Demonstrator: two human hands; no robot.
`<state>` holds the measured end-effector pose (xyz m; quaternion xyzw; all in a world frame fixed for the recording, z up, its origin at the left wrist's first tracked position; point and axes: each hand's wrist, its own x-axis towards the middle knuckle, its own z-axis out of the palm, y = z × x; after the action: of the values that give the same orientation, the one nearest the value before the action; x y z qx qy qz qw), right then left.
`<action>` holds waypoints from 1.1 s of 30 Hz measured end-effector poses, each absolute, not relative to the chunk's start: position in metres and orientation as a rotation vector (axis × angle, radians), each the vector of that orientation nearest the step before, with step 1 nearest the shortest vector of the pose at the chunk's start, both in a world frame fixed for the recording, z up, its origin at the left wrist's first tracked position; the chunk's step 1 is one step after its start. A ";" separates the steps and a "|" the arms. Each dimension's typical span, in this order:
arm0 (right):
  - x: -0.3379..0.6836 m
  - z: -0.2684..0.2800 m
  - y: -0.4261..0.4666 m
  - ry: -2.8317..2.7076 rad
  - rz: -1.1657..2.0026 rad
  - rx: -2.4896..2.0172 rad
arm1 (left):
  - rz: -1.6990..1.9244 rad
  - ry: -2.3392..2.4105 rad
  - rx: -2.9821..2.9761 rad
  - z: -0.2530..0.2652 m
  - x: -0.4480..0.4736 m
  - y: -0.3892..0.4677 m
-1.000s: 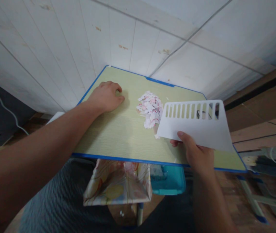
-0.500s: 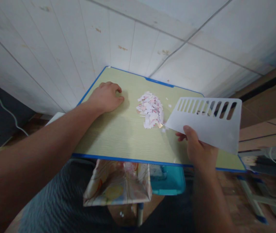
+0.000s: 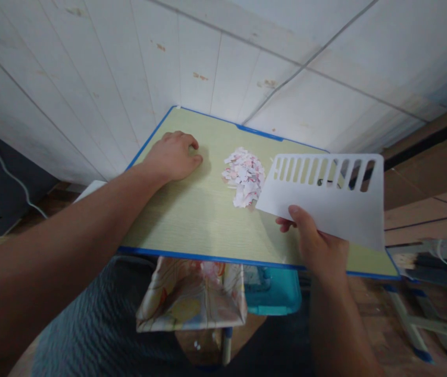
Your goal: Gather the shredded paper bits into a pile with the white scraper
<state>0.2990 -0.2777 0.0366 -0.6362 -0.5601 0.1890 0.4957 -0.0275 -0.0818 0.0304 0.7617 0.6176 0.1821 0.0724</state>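
My right hand (image 3: 317, 241) grips a white plastic scraper (image 3: 321, 204), a flat trapezoid sheet with a row of slots along its far edge. Its left end touches or nearly touches a pile of torn white and pinkish paper scraps (image 3: 244, 177) on the pale yellow-green tabletop (image 3: 203, 225). To the left of the pile, my left hand (image 3: 174, 155) rests on the tabletop. Its fingers are loosely curved, thumb and forefinger apart, with nothing seen in them. The tips of its other fingers are hidden.
Blue edging (image 3: 208, 257) runs round the table. Below its near edge sit a patterned fabric-lined open bin (image 3: 192, 314) and a turquoise plastic container (image 3: 286, 293). A white panelled wall (image 3: 200, 52) with a grey cable (image 3: 310, 62) stands behind. Wooden furniture (image 3: 431, 173) is at the right.
My right hand has slid the scraper left to the edge of the paper pile, covering the loose bits beside it. The left hand stays in place on the table.
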 end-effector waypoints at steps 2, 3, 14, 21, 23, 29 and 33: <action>0.304 0.036 -0.279 -1.377 0.466 -1.544 | 0.547 1.846 2.284 0.031 -0.027 -0.083; 0.307 0.035 -0.279 -1.393 0.470 -1.557 | 0.543 1.842 2.283 0.031 -0.027 -0.083; 0.298 0.032 -0.279 -1.450 0.442 -1.613 | 0.521 1.866 2.283 0.030 -0.027 -0.082; 0.284 0.033 -0.295 -1.509 0.536 -1.508 | 0.557 1.839 2.278 0.031 -0.028 -0.082; 0.281 0.032 -0.300 -1.536 0.582 -1.467 | 0.571 1.838 2.276 0.030 -0.028 -0.081; 0.279 0.031 -0.304 -1.554 0.659 -1.416 | 0.554 1.834 2.274 0.030 -0.029 -0.081; 0.278 0.031 -0.303 -1.576 0.660 -1.425 | 0.575 1.829 2.272 0.030 -0.029 -0.081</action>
<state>0.2777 -0.3031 0.0310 -0.5745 -0.6351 0.2660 0.4425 -0.0288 -0.0813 0.0295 0.7615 0.6131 0.1927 0.0845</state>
